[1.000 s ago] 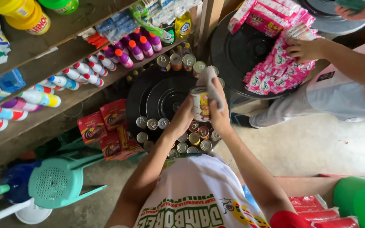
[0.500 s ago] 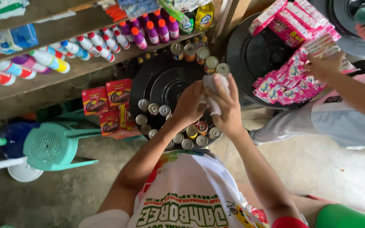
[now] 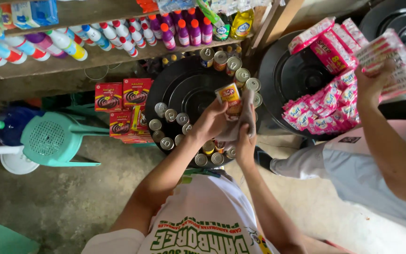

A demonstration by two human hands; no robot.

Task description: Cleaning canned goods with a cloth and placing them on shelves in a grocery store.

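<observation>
Holding a small tin can [image 3: 230,95] with a yellow and red label, the left hand [image 3: 211,123] has its fingers closed around the can's lower part, above a round black lid [image 3: 184,87] where many other cans [image 3: 171,126] stand in a ring.

At the far left, a teal plastic stool [image 3: 52,138] stands on the concrete floor, and above it a wooden shelf [image 3: 48,65] carries lying bottles [image 3: 66,43] with coloured caps. Red boxes [image 3: 122,94] are stacked just beside the black lid.

To the right of the can, the right hand [image 3: 245,143] grips a grey cloth [image 3: 247,115] and presses it against the side of the can; its fingers are closed on the cloth.

Further right, pink sachet strips [image 3: 323,110] lie on another black lid [image 3: 287,77]. Another person's hand [image 3: 371,84] holds a bundle of pink packets [image 3: 393,61] at the far right.
</observation>
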